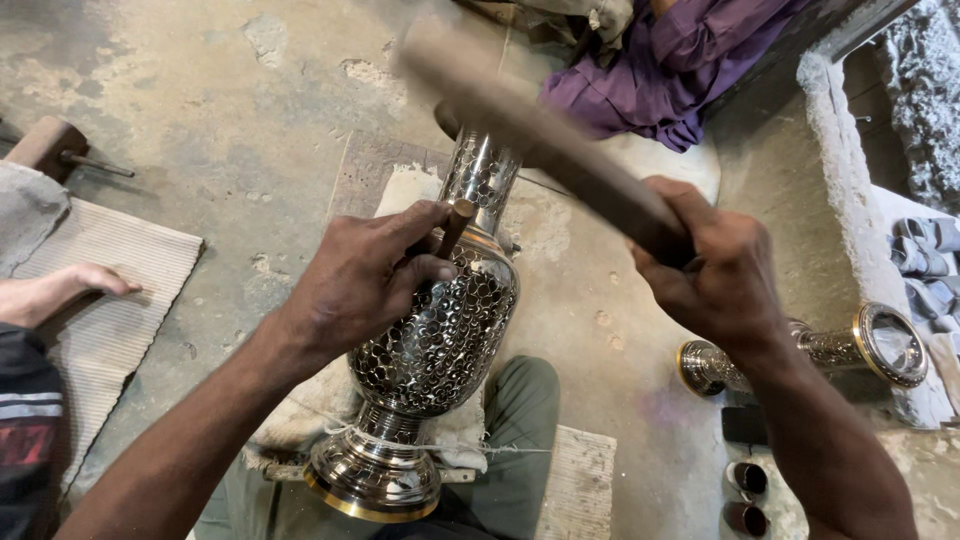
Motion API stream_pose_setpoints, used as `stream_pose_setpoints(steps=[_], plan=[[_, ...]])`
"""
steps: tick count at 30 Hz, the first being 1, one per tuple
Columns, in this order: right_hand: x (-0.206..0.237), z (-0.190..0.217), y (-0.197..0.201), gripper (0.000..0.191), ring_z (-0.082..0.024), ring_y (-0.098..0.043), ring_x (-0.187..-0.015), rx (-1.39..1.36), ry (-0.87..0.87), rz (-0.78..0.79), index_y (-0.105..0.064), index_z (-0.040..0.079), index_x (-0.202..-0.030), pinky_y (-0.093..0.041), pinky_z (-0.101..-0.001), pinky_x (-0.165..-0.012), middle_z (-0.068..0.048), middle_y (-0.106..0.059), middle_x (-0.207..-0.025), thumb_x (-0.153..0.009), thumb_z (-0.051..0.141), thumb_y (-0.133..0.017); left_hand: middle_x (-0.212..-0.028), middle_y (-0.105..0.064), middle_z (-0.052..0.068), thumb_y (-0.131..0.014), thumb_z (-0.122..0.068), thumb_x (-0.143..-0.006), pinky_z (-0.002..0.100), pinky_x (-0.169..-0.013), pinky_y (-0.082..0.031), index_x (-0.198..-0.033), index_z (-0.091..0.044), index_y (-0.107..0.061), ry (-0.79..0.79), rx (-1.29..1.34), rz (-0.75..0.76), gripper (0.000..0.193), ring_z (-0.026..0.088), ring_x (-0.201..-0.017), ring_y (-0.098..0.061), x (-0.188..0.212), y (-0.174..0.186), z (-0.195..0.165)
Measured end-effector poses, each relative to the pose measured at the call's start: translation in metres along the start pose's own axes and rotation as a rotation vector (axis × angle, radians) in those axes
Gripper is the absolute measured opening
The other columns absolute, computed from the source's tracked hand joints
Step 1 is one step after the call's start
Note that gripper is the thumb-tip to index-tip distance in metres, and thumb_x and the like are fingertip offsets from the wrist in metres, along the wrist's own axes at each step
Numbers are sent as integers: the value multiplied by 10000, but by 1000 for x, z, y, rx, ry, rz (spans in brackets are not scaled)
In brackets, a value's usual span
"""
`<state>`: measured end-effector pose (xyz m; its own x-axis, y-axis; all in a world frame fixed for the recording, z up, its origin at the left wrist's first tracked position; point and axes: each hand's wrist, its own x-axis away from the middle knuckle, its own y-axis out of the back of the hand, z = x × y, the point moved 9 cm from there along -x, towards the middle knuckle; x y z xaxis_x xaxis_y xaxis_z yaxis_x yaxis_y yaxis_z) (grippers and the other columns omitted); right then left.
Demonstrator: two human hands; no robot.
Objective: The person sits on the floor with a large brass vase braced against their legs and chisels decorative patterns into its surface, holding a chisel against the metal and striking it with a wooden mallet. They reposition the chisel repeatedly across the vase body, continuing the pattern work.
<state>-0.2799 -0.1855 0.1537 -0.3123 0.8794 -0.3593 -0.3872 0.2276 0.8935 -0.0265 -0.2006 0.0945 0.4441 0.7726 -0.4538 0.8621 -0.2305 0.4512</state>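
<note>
With the left hand (pixel 375 270) closed tight on the small punch (pixel 452 225) against the shiny metal vase (pixel 440 330) lying on his lap, the right hand (pixel 715 275), gripping what looks like a blurry wooden mallet (pixel 540 135), should hit it squarely.

A second patterned metal vase (pixel 810 355) lies on its side at the right. A ribbed mat (pixel 120 270) covers the floor at the left, a wooden block (pixel 45 145) beyond it. Purple cloth (pixel 670 60) sits far, right of centre
</note>
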Motion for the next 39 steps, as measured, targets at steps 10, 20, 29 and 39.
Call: stream_pose_setpoints(steps=[10, 20, 29, 39], plan=[[0, 3, -13, 386, -135, -627, -632, -146, -49, 71, -620, 44, -1205, -507, -314, -591, -67, -646, -745, -856, 101, -775, -911, -755, 132, -723, -57, -879, 400, -598, -610, -1283, -27, -592, -11, -30, -2, 425, 264, -708, -768, -2, 4, -7], [9, -2, -24, 454, -141, -622, -622, 98, 90, 159, -588, 52, -1272, -508, -312, -566, -58, -643, -749, -838, 65, -723, -879, -770, 94, -687, -47, -917, 331, -633, -655, -1228, -33, -608, -29, -24, 15, 322, 194, -728, -784, -5, 2, -7], [9, -20, -22, 506, -275, -565, -536, -85, -230, 167, -577, 95, -1337, -465, -411, -512, -166, -499, -632, -872, 109, -776, -886, -783, 97, -707, -74, -906, 337, -576, -648, -1233, -35, -615, 36, -38, 69, 343, 191, -691, -784, -6, -4, 3], [11, 4, -17, 508, -173, -549, -610, 60, 92, 65, -552, 89, -1327, -459, -357, -556, -87, -553, -716, -851, 91, -729, -991, -791, 113, -693, -57, -910, 315, -665, -687, -1318, -68, -583, -52, 3, 82, 422, 220, -834, -810, -6, -6, 5]])
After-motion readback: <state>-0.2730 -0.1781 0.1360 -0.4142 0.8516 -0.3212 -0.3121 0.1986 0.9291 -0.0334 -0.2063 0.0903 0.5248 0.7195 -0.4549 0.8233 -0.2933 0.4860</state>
